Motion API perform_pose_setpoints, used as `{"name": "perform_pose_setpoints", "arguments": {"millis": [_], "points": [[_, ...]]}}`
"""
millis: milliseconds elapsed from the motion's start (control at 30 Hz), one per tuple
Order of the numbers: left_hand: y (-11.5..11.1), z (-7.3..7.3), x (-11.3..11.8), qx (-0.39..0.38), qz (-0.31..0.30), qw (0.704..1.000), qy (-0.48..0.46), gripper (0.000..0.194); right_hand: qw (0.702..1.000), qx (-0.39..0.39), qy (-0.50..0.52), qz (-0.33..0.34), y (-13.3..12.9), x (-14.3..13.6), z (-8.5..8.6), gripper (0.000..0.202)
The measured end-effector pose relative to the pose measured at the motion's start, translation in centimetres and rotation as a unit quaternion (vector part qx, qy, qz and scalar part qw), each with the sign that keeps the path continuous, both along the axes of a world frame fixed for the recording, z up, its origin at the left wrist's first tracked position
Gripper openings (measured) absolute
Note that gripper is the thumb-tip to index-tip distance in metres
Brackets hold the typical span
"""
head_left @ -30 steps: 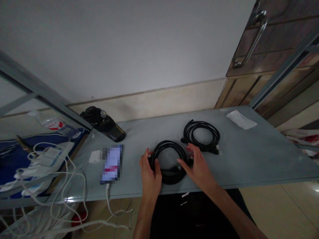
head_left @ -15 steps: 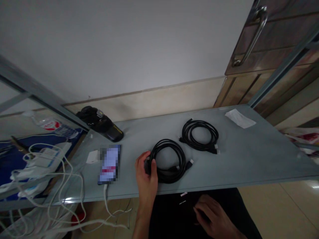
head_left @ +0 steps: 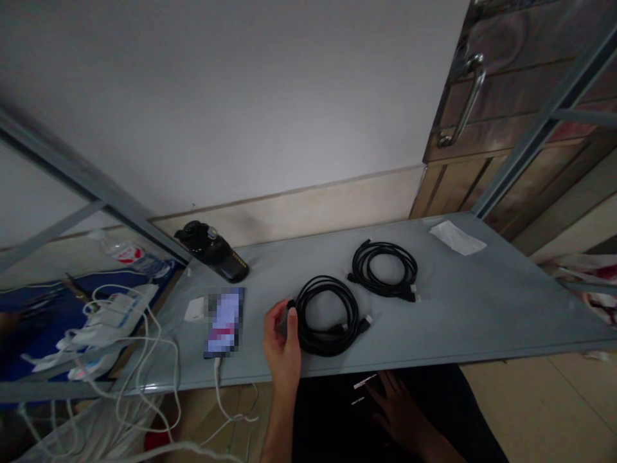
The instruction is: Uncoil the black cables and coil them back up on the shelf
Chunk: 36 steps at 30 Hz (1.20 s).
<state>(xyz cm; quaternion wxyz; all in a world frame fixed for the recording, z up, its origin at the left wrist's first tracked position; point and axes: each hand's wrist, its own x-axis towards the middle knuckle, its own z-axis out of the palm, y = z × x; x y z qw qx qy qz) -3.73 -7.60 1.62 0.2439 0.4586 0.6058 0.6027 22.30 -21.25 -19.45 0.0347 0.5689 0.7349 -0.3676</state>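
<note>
A coiled black cable [head_left: 354,308] lies on the grey shelf top [head_left: 463,315] near its front edge. At the coil's left side, my left hand [head_left: 283,341] has its thumb and fingers closed around a black connector end of that cable. A second black cable coil [head_left: 409,257] rests behind it to the right, touched by neither hand. Below the shelf edge, my right hand [head_left: 402,411] is over the dark clothing on my lap, fingers extended and holding nothing.
Left of the coils lie a phone [head_left: 226,321] with a white cord, a white card [head_left: 194,309] and a black bottle [head_left: 214,252]. White power strips [head_left: 103,325] with tangled cords are at far left. A paper piece [head_left: 457,238] lies back right. Metal posts flank the shelf.
My right hand has spread its fingers and moved lower into the lap's shadow. My left hand's fingers have shifted slightly on the coil's left side. The view has tilted a little.
</note>
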Motion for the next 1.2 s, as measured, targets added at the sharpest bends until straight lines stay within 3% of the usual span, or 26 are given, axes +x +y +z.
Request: {"name": "perform_pose_setpoints", "arguments": {"millis": [733, 1200], "points": [[-0.03, 0.01, -0.1, -0.003, 0.001, 1.0, -0.012, 0.047, 1.0, -0.001, -0.01, -0.007, -0.24, 0.38, -0.65, 0.079], [-0.08, -0.01, -0.11, -0.006, 0.005, 1.0, -0.017, 0.044, 1.0, -0.015, -0.013, -0.01, -0.23, 0.12, 0.14, 0.084]]}}
